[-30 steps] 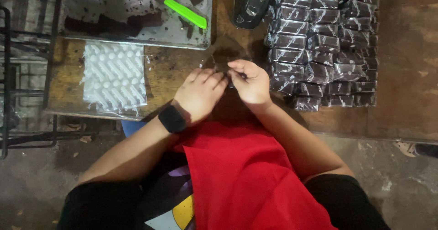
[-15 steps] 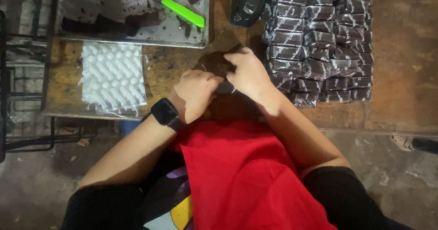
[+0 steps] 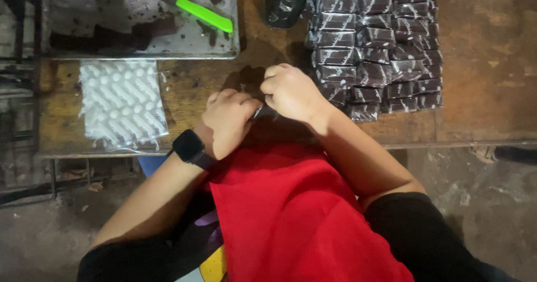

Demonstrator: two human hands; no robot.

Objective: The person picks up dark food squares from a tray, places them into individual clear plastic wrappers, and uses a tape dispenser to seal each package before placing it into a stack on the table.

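Note:
My left hand [image 3: 228, 121] and my right hand [image 3: 291, 92] meet at the front edge of a wooden table [image 3: 481, 64]. Both pinch one small dark piece in clear plastic wrap [image 3: 263, 113] between them; most of it is hidden by my fingers. A black smartwatch [image 3: 189, 146] sits on my left wrist. Just right of my right hand lie rows of several dark wrapped pieces [image 3: 380, 41], stacked side by side.
A metal tray [image 3: 140, 41] at the back left holds a knife with a bright green handle [image 3: 204, 13] and dark blocks. A stack of clear patterned wrappers [image 3: 122, 104] lies left of my hands. A dark tape dispenser [image 3: 285, 2] stands at the back. Red cloth [image 3: 291, 215] covers my lap.
My right hand has moved from above the piece to curl over it from the right. My left hand has shifted slightly toward the table edge, and both stay on the piece.

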